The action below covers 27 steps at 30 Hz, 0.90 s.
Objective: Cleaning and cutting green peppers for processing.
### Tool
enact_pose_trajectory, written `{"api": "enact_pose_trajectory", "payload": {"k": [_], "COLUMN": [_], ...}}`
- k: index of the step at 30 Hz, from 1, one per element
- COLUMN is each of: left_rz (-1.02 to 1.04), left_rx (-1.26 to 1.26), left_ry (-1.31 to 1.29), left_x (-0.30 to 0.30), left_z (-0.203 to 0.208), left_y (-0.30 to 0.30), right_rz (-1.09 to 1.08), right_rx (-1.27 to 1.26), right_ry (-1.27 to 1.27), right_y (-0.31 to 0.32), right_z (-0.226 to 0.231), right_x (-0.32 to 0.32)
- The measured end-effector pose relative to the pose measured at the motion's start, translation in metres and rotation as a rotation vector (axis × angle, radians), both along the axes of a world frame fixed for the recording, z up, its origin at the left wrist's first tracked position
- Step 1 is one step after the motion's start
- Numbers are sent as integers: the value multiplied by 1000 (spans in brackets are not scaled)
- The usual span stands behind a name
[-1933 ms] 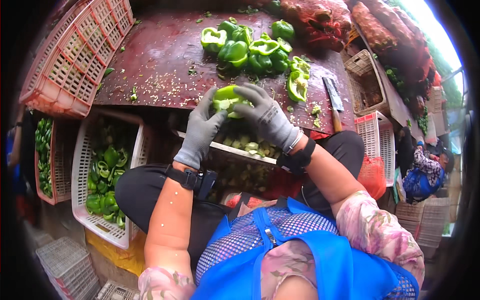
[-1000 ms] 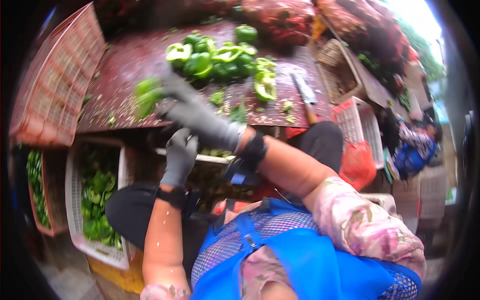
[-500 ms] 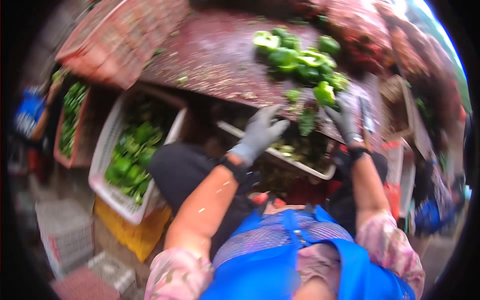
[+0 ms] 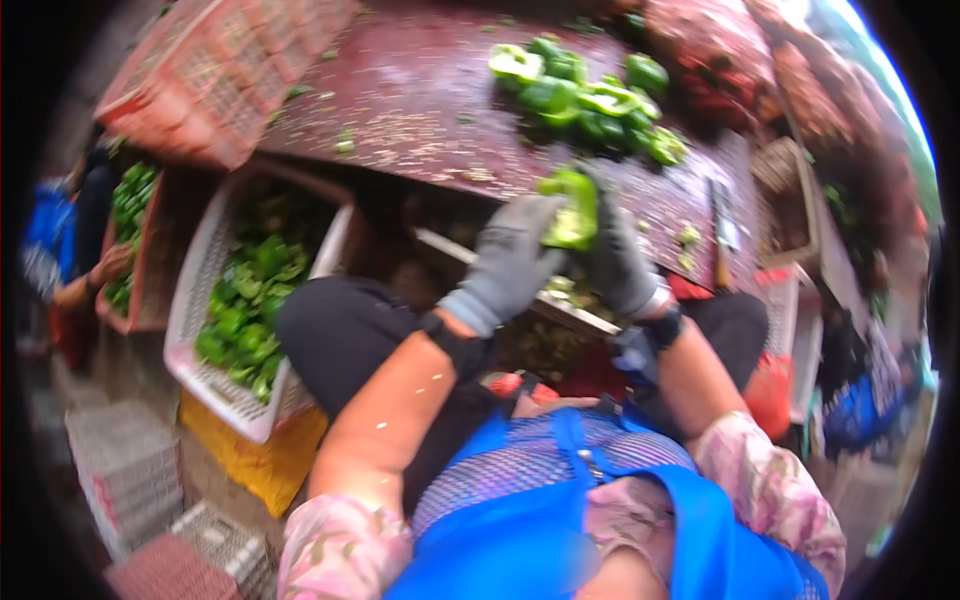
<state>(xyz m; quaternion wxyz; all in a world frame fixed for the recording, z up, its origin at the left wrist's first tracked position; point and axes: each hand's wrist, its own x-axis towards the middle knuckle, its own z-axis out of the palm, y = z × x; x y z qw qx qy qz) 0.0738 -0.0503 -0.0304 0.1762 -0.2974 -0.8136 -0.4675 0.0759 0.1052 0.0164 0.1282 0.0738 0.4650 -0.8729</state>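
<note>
A cut-open green bell pepper (image 4: 572, 210) is held between my two hands just in front of the table's near edge, its pale inside facing left. My right hand (image 4: 618, 260), in a grey glove, is closed around its right side. From the left, my gloved left hand (image 4: 510, 255) has its fingers closed against the pepper's open side; the fingertips are partly hidden. Farther back on the dark red table (image 4: 400, 100) lies a heap of halved and cut green bell peppers (image 4: 585, 100). A knife (image 4: 720, 230) rests at the table's right side.
A white crate (image 4: 180, 335) of green peppers stands left of my knee, and a light crate (image 4: 590, 318) with scraps sits under the table edge. An orange crate (image 4: 235, 90) leans at the far left. Red mesh sacks (image 4: 700, 60) lie behind; another person's hand (image 4: 115, 262) is at far left.
My right hand has brought the cut pepper from the table toward me. My left hand has moved up to meet it, and both hands are now on it.
</note>
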Motion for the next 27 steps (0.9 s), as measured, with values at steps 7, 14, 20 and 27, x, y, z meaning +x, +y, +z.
{"api": "enact_pose_trajectory", "payload": {"k": [7, 14, 20, 27], "left_rz": [-28, -266, -415, -472], "left_rx": [-254, 24, 270, 1066], "left_ry": [-264, -485, -827, -1185], "left_x": [9, 18, 27, 17], "left_z": [22, 15, 11, 36], "left_y": [0, -6, -7, -27], "right_rz": [11, 349, 425, 229], "right_rx": [343, 458, 368, -54], "right_ry": [-21, 151, 149, -113], "right_y": [-7, 8, 12, 16], "right_z": [6, 6, 2, -14], "right_x": [4, 17, 23, 43]}}
